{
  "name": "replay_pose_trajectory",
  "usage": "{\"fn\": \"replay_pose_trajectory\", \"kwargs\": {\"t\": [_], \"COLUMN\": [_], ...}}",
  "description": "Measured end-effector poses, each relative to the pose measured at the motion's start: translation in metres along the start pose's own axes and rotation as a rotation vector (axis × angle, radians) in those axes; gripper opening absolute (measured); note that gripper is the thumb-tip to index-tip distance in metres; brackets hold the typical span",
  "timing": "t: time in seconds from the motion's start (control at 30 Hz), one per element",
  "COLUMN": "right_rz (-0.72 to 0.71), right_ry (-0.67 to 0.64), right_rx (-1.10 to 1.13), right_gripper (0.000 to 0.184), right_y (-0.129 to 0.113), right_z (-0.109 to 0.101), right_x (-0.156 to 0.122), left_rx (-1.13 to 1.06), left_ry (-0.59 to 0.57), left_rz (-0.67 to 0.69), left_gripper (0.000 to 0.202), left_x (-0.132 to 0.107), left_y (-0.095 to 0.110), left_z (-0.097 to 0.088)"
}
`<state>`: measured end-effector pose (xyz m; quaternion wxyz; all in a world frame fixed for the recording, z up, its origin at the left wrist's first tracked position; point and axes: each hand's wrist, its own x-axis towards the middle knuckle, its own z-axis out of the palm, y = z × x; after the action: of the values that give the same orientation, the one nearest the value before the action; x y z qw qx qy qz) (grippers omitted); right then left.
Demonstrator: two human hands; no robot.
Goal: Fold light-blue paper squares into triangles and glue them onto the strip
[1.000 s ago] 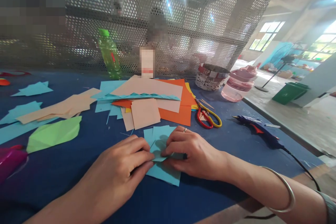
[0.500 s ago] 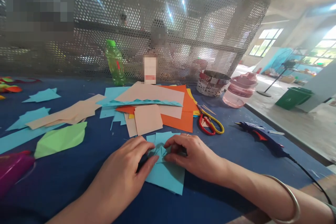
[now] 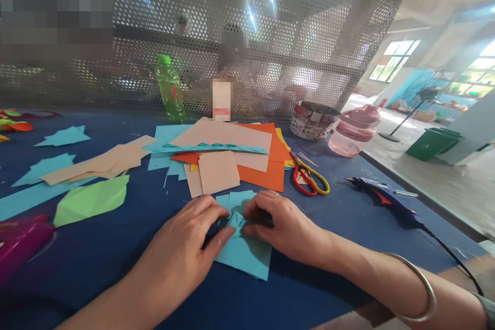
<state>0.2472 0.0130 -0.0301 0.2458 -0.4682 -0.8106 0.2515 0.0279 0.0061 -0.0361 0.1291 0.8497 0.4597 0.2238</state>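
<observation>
A small folded piece of blue paper [image 3: 237,220], with a pointed triangular fold, sits between my two hands. My left hand [image 3: 195,232] pinches its left side, thumb and fingers bent inward. From the other side, my right hand [image 3: 276,219] grips the right side with thumb and forefinger. Beneath it lie flat blue paper squares [image 3: 247,260] on the table. Just beyond my hands is a stack of peach paper squares [image 3: 219,172], in front of larger peach, orange and blue sheets.
Right of the sheets lie red-and-yellow scissors [image 3: 309,179]; a corded glue gun [image 3: 386,201] is farther right. A woven basket [image 3: 314,122], a pink bottle [image 3: 353,131] and a green bottle [image 3: 170,90] stand by the mesh screen [image 3: 270,62]. A green paper leaf [image 3: 93,200] lies left.
The view has shifted slightly. Both hands keep hold of the folded blue paper, and its pointed fold shows a little more plainly between the fingers.
</observation>
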Motion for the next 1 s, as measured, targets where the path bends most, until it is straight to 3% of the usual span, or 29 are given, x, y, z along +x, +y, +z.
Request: {"fn": "replay_pose_trajectory", "kwargs": {"t": [0.27,0.5,0.8,1.0], "right_rz": [-0.005,-0.108,-0.014,-0.021], "right_ry": [0.036,0.102,0.05,0.06], "right_rx": [0.094,0.134,0.242,0.213], "right_gripper": [0.017,0.016,0.012,0.023], "right_y": [-0.004,-0.004,-0.006,-0.005], "right_z": [0.002,0.002,0.0,0.001], "right_x": [-0.003,-0.004,-0.006,-0.007], "left_rx": [-0.127,-0.201,-0.28,-0.317], "left_ry": [0.0,-0.014,-0.042,-0.044], "left_rz": [0.012,-0.002,-0.058,-0.08], "left_gripper": [0.016,0.019,0.023,0.025], "left_x": [0.001,-0.001,0.0,0.0], "left_y": [0.0,0.005,0.009,0.01], "left_z": [-0.001,-0.007,-0.012,-0.011]}}
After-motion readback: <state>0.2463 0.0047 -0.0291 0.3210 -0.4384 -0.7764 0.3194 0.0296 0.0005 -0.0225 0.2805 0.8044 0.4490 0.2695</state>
